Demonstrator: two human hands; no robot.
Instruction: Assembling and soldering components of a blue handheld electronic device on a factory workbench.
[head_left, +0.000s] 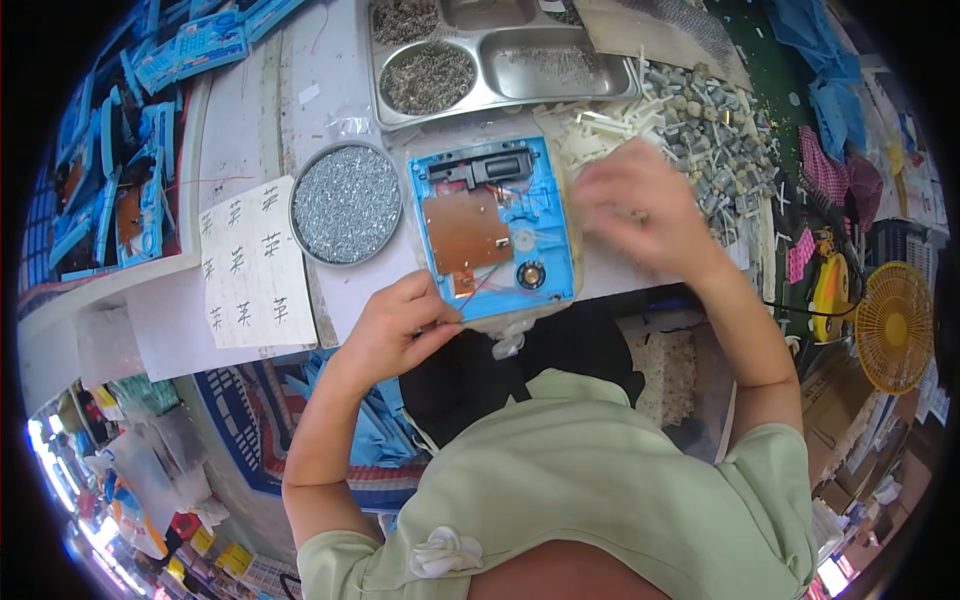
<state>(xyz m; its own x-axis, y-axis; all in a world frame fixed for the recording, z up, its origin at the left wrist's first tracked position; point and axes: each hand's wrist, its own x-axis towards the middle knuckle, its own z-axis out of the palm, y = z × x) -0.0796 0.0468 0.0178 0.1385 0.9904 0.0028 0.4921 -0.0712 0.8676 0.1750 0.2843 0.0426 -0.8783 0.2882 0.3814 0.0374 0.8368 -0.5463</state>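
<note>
In front of me on the table lies an open blue plastic case point(555, 225), with a brown circuit board point(465, 232), a black battery-compartment-like part point(490, 170), thin wires and a small round speaker-like part point(530, 275) inside. My left hand point(403, 325) is closed at its lower left corner, thumb and fingers pinching the edge near a red wire. My right hand point(645, 210) hovers just off the case's right side, near white plastic pieces point(595, 135). Motion smears its fingers, so what they hold, if anything, does not show.
A round tin of small screws point(346, 203) stands left of the case, beside a paper sheet with handwriting point(258, 265). Behind is a steel compartment tray point(480, 108) of small metal parts. Grey-and-white parts point(715, 150) heap at right; blue housings point(120, 170) pile at left.
</note>
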